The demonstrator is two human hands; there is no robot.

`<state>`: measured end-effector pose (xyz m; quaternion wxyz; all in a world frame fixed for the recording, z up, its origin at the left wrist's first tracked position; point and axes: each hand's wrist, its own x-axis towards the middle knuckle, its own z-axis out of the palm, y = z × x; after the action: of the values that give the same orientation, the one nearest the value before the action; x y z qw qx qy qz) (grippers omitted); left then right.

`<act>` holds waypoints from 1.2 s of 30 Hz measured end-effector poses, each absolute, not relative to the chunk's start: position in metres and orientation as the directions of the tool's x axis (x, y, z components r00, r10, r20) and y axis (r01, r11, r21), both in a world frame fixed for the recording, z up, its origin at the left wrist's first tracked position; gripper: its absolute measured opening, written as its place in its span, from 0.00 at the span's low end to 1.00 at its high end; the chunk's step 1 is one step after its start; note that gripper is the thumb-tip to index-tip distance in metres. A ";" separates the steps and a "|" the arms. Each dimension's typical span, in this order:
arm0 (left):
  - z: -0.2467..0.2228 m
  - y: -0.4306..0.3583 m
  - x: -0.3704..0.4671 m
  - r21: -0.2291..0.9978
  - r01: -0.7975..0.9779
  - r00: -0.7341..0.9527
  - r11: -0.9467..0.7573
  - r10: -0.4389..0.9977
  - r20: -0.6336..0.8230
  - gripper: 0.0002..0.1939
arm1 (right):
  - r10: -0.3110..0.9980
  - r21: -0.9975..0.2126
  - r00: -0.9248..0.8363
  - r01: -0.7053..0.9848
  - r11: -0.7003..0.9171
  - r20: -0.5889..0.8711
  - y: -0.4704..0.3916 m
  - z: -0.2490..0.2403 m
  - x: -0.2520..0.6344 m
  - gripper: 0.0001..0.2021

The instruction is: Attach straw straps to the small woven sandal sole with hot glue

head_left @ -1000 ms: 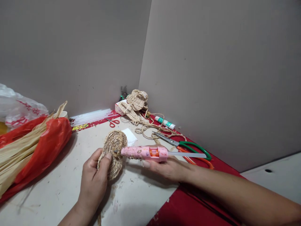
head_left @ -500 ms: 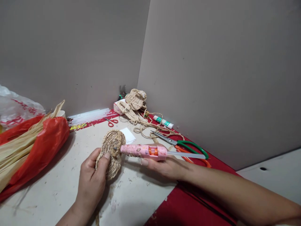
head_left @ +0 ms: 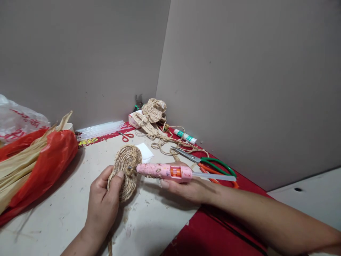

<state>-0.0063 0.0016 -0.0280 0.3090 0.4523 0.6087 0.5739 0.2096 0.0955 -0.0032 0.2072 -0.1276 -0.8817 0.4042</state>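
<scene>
Between thumb and fingers, my left hand [head_left: 105,193] grips the edge of a coiled, braided straw sole [head_left: 129,156], held tilted above the board. My right hand [head_left: 183,188] is closed around a pink hot glue gun [head_left: 157,171], its nozzle at the middle of the sole. Whether the tip touches the braid I cannot tell. A clear glue stick [head_left: 213,176] sticks out of the gun's back end. Most of my right fingers are hidden behind the gun. A loose braid end [head_left: 110,245] hangs down below my left wrist.
Scissors with green and orange handles [head_left: 204,160] lie behind my right hand. Small red scissors [head_left: 125,136], glue sticks [head_left: 103,129], braided straw pieces [head_left: 153,112] and a white-green tube [head_left: 185,136] lie towards the corner walls. Left is a red bag [head_left: 61,149] of dried husks [head_left: 23,167].
Hardly anything differs. The sole and both hands have shifted very slightly, and the glue gun has tilted a touch, its nozzle still at the sole's middle.
</scene>
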 end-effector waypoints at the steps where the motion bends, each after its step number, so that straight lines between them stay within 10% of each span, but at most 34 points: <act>1: -0.028 0.002 -0.006 0.978 0.196 -0.402 -0.070 0.904 0.145 0.13 | 0.398 -0.769 -0.879 0.058 0.636 0.262 0.095 -0.003 0.209 0.20; 36: -0.028 0.000 -0.003 0.993 -0.120 -0.452 -0.020 0.891 -0.037 0.17 | 0.444 -0.807 -0.854 0.051 0.588 0.270 0.098 -0.010 0.210 0.23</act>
<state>-0.0031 0.0001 -0.0279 0.4013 0.3359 0.5737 0.6301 0.2103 0.0983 -0.0096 0.2284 -0.1437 -0.8613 0.4305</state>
